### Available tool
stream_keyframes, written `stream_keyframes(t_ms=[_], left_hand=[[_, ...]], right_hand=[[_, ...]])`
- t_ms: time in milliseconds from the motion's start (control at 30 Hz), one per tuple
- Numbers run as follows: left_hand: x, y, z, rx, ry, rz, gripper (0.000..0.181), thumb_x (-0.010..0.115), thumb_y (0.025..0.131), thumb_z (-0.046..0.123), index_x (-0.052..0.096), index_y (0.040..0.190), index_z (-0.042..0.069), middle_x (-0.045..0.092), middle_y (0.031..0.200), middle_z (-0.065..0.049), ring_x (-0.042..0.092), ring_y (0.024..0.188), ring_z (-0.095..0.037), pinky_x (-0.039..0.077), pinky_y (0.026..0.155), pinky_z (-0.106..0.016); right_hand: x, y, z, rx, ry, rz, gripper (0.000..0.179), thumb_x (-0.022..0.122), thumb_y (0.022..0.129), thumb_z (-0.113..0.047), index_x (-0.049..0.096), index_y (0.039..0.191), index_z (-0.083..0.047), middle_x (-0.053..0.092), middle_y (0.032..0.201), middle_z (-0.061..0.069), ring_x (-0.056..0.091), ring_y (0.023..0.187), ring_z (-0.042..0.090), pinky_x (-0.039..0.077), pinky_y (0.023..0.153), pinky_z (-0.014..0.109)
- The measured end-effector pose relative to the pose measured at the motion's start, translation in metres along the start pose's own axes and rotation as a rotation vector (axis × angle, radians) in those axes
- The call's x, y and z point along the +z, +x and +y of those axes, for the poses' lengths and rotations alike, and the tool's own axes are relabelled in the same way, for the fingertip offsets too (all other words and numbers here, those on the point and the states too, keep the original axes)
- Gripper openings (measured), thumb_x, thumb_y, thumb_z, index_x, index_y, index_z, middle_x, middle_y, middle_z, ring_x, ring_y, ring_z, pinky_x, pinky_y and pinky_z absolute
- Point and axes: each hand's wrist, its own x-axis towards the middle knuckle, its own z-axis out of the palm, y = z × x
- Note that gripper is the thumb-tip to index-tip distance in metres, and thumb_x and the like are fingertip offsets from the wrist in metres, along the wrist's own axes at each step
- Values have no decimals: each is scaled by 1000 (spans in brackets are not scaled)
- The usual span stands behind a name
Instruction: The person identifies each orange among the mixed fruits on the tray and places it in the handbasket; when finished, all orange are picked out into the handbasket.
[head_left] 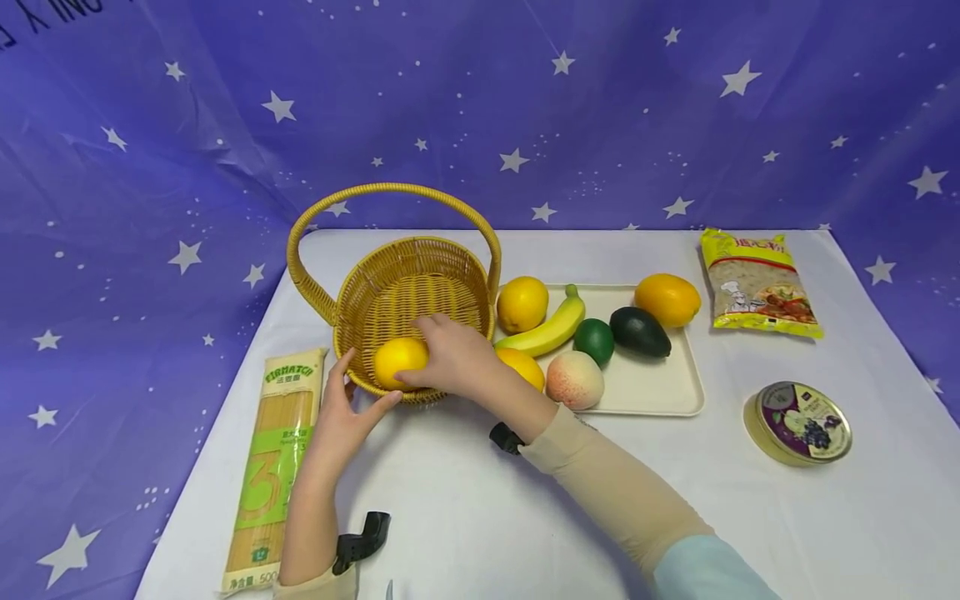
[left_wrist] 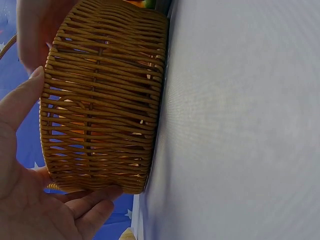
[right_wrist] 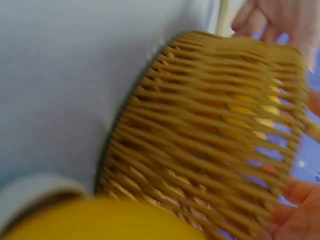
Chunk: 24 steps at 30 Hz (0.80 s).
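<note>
A woven basket (head_left: 415,250) with a tall arched handle stands on the white table. My left hand (head_left: 341,425) holds its near-left side, thumb at the rim and fingers against the outer wall; the left wrist view shows that thumb on the basket's (left_wrist: 105,95) edge. Reaching over the near-right rim, my right hand (head_left: 457,354) grips an orange (head_left: 396,362) low inside the basket, at its near side. In the right wrist view, the fruit shows only in part through the basket's weave (right_wrist: 210,120). The right hand's far fingers are partly hidden.
Right of the basket, a cream tray (head_left: 675,396) carries an orange (head_left: 522,305), a banana (head_left: 551,332), a green fruit (head_left: 594,341), an avocado (head_left: 640,332), a peach (head_left: 575,380) and other fruit. Spaghetti (head_left: 273,467) lies left; a noodle bag (head_left: 761,283) and a tin (head_left: 798,423) sit right.
</note>
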Motion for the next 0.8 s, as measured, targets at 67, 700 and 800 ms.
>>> stream_keyframes(t_ms=[67, 700, 800], left_hand=[[1, 1, 1, -3, 3, -4, 105, 69, 83, 55, 0, 156, 26, 2, 160, -13, 20, 141, -41, 23, 111, -56], [1, -3, 7, -41, 13, -31, 107, 68, 82, 57, -6, 155, 31, -5, 160, -15, 17, 141, -44, 22, 111, -58], [0, -4, 6, -49, 13, -34, 107, 68, 83, 57, -7, 155, 31, -6, 159, -15, 16, 141, -43, 22, 111, -57]], right_hand=[[-10, -7, 3, 4, 13, 31, 80, 67, 80, -61, 49, 140, -12, 53, 135, 9, 58, 111, 28, 51, 90, 43], [-102, -74, 107, 295, 382, 454, 80, 71, 80, -58, 43, 146, -23, 50, 139, 3, 55, 114, 24, 51, 89, 41], [-112, -86, 137, 386, 419, 534, 83, 69, 79, -62, 42, 147, -22, 49, 140, 6, 54, 116, 27, 49, 91, 45]])
